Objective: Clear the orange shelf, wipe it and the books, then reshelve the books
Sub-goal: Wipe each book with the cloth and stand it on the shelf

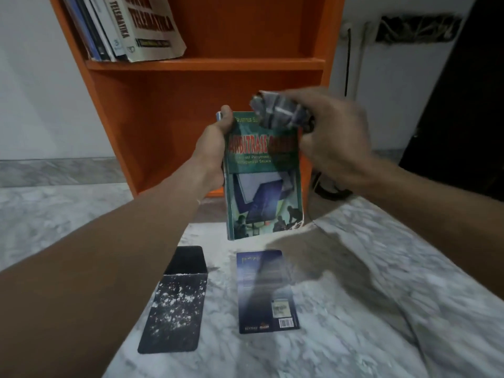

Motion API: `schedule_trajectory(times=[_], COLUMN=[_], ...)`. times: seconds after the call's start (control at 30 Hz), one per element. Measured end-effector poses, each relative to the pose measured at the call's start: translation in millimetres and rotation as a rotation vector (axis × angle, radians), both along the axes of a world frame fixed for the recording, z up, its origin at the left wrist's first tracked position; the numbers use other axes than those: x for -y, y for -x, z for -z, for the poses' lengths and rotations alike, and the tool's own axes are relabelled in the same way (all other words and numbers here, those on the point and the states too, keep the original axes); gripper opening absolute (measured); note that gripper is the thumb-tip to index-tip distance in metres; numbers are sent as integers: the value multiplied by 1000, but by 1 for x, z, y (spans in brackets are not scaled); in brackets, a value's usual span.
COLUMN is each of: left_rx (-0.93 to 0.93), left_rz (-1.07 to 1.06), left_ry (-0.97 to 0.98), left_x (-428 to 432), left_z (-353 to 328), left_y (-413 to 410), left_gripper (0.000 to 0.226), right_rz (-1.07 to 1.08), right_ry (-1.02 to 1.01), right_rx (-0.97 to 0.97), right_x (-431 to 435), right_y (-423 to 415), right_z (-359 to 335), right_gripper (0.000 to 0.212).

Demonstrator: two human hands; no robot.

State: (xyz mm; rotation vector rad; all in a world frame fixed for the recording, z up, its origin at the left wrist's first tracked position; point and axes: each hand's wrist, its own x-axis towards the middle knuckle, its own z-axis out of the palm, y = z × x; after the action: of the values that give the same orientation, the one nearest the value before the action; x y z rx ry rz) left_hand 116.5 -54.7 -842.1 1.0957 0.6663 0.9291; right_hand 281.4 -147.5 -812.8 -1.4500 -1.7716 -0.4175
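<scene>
Nearest, on the marble floor [354, 323], lie a black speckled item [174, 304], book or box I cannot tell, and just beside it a dark blue book [266, 293] lying flat with its barcode side up; both are off the shelf, though whether they have been wiped cannot be told. Above them the green book [263, 186] is held upright in the air, cover toward the camera. The left hand [215, 148] grips its spine edge, thumb curled over the front. The right hand [332, 137] is blurred, its fingers closed round a bunched grey cloth [281, 111] that sits against the top of the cover, so the step in hand looks to be wiping this book. Beyond, the lower compartment of the orange shelf [207, 64] shows bare orange as far as it is visible past the hands, which suggests the clearing there is done. On the board above, a row of books [131, 25] leans to the right. Judging from this, wiping is under way and reshelving is not yet begun
</scene>
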Motion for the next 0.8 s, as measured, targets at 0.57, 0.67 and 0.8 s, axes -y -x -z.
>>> schedule_trajectory(times=[0.57,0.67,0.8], left_rx=[18,-11,0], left_rz=[-125,-132,-236], left_ry=[3,-52,-56], left_x=[0,0,-6], left_z=[0,-3,-3], left_y=[9,5,17], left_gripper=[66,63,65], right_rz=[-24,79,-124], right_ry=[-85,150,384], right_rx=[129,182,389], right_x=[11,-6,38], right_y=[10,13,17], right_z=[1,15,106], right_gripper=[65,83,85])
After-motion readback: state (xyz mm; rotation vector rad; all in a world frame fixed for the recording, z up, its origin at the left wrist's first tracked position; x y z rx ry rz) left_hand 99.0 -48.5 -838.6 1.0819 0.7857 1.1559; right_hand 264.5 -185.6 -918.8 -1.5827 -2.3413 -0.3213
